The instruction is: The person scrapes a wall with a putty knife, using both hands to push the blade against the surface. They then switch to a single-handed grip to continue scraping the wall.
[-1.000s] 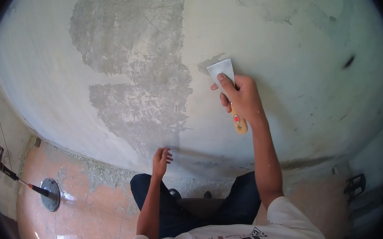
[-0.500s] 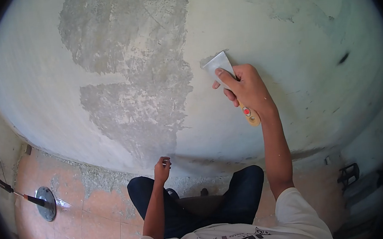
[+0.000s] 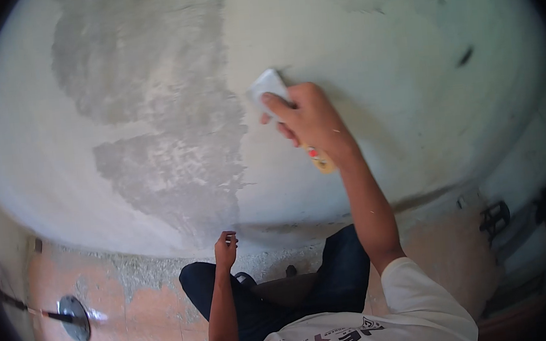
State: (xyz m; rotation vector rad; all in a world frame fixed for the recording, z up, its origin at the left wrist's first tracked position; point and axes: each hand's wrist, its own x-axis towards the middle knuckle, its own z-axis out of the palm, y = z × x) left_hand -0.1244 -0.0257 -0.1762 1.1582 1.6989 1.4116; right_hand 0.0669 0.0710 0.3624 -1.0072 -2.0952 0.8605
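My right hand (image 3: 304, 116) is wrapped round a putty knife (image 3: 268, 90), its thumb pressed along the broad metal blade. The yellow handle (image 3: 321, 161) with a red mark sticks out below the palm. The blade's wide end is at the pale painted wall (image 3: 353, 46), close to the right side of a bare grey patch (image 3: 174, 156) where the coating is off. Low by my left knee, my left hand (image 3: 226, 246) hangs in front of the wall's foot, fingers loosely bent and no object visible in them.
Scraped flakes (image 3: 139, 273) lie along the wall's foot on the orange tiled floor (image 3: 150, 330). At the left stands a round grey base (image 3: 74, 320) with a pole. A dark stool-like object (image 3: 494, 217) is at the right. My knees are near the wall.
My right hand and the putty knife have moved left across the wall, nearer the grey patch. My view has shifted slightly too. The left hand stays low by the knee.
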